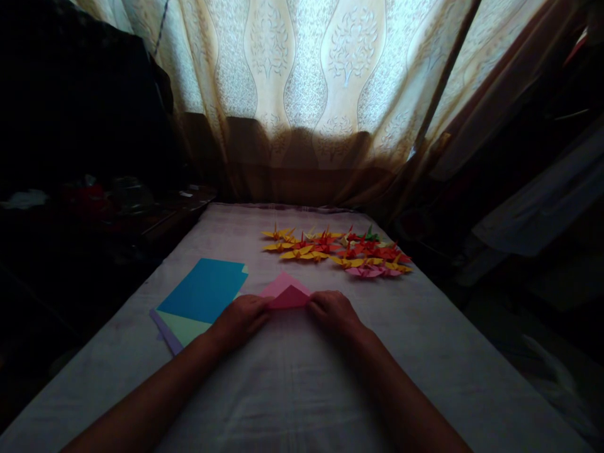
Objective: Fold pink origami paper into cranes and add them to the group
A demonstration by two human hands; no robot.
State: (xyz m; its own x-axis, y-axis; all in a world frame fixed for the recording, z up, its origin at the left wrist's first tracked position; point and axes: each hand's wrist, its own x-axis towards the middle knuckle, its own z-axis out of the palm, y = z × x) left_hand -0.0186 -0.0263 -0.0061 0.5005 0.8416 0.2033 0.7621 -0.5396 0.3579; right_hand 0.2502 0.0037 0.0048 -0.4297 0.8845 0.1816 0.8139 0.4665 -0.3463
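A pink sheet of origami paper (289, 297), partly folded, lies on the cloth-covered table between my hands. Its top comes to a point, and a darker flap is folded over the front. My left hand (243, 318) pinches its left corner, fingers closed. On the opposite corner, the fingers of my right hand (334, 311) are closed in the same way. Just left of my left hand rests a stack of coloured paper with a blue sheet (202, 289) on top. Pale green and purple sheets stick out beneath it, partly hidden by my left forearm.
Several folded paper cranes (325, 245) in yellow, orange, red, pink and green stand toward the back right of the table (292, 390). A patterned curtain (306, 75) hangs behind. At left, a dark side table (165, 217) holds small items.
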